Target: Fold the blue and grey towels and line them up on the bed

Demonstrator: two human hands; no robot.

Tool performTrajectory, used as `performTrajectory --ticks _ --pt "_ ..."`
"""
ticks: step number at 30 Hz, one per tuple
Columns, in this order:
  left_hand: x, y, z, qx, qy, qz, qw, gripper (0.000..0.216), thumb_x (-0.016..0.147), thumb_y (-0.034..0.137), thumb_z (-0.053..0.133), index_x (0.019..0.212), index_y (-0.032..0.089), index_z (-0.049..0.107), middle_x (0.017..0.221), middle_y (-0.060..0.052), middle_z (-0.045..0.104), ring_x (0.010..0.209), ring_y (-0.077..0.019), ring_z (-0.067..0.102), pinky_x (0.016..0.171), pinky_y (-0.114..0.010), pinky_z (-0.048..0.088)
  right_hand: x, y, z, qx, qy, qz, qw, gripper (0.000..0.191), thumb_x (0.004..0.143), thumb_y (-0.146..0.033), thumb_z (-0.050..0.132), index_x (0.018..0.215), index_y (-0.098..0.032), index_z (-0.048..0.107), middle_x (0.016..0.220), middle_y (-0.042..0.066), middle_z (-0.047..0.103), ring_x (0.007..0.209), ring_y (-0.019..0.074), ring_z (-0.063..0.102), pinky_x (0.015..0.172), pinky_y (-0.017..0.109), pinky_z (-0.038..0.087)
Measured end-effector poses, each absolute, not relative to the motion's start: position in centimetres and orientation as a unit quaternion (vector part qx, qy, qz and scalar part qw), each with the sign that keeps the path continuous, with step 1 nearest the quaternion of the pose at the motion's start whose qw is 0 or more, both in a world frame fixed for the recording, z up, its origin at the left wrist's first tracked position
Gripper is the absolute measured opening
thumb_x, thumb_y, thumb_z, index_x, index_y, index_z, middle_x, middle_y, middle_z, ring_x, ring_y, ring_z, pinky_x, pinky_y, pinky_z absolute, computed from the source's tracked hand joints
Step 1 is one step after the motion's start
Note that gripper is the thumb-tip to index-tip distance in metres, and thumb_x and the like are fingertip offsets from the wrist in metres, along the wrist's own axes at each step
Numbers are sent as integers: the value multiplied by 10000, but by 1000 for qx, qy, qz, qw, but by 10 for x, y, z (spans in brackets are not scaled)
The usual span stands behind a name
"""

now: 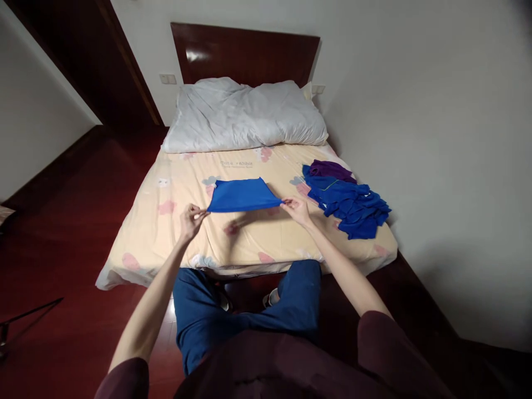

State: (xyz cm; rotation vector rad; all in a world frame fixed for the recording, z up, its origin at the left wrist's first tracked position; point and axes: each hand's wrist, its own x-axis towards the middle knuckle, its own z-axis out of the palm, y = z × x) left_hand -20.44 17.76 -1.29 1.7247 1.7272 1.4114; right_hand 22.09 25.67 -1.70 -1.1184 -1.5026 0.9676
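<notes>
A blue cloth [244, 195] is stretched out flat between my two hands over the bed. My left hand [192, 220] pinches its near left corner. At the near right corner, my right hand [296, 209] has its fingers closed on the cloth. The near edge is pulled nearly straight and held above the sheet, casting a shadow below; the far edge reaches toward the pillow end. To the right of my right hand lies a crumpled heap of blue cloths [353, 202], with a purple cloth [330, 169] at its far end.
The bed has a cream patterned sheet [145, 233]. A white quilt or large pillow [249, 113] lies against the dark wooden headboard [249, 52]. A wall [436, 138] runs along the right side. Dark red floor [83, 221] shows at left, with a thin black stand [31, 316].
</notes>
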Motion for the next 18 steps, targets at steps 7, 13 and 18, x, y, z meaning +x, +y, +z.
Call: performTrajectory --ticks 7,13,18 --pt "-169 112 -146 478 755 292 341 239 685 384 773 781 165 779 732 -67 706 772 -236 660 729 -296 472 203 182 -153 -602 -492 486 400 366 535 -435 872 672 -200 627 667 48 689 669 202 654 703 347 546" --pt "-160 113 -163 444 772 302 339 377 777 473 659 885 135 785 690 -72 711 728 -226 671 681 -291 465 201 177 -175 -623 -453 483 416 403 565 -503 822 693 -214 572 660 33 669 574 169 605 575 302 497" --pt "-164 110 -164 429 769 323 347 407 733 470 665 880 111 788 674 -74 706 726 -228 670 652 -283 463 210 177 -171 -621 -449 495 409 457 529 -509 845 709 -218 542 636 11 654 544 149 586 561 284 486"
